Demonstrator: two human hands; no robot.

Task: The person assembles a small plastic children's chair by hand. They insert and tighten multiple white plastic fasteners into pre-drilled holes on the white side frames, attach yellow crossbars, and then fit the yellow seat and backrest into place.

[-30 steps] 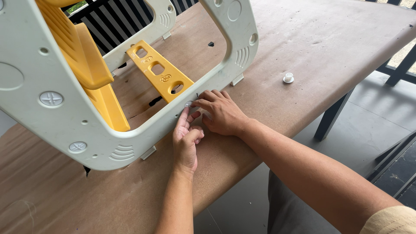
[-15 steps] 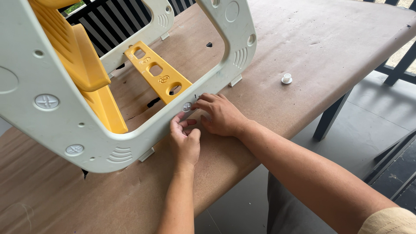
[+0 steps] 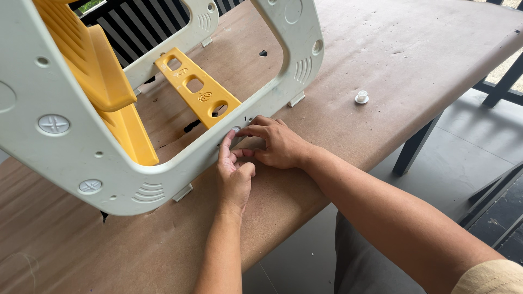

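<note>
While both hands meet at the lower rail of the pale grey plastic frame (image 3: 180,163), the frame lies on its side on the brown tabletop (image 3: 414,60), its long axis running from near-left to far-right across the view, w/ the open middle facing up toward the camera. Left hand (image 3: 235,175): fingers curled loosely, index finger stretched up & touching a small round cap (image 3: 235,129) set in the rail edge; not clamped on anything. Right hand (image 3: 277,142): fingers bent together, tips pressed on the rail just beside that cap; can't tell if it pinches anything. Yellow slotted step (image 3: 197,90) inside the frame slants from far-left to near-right. A small white plug (image 3: 362,97) sits apart on the tabletop, to the right.
</note>
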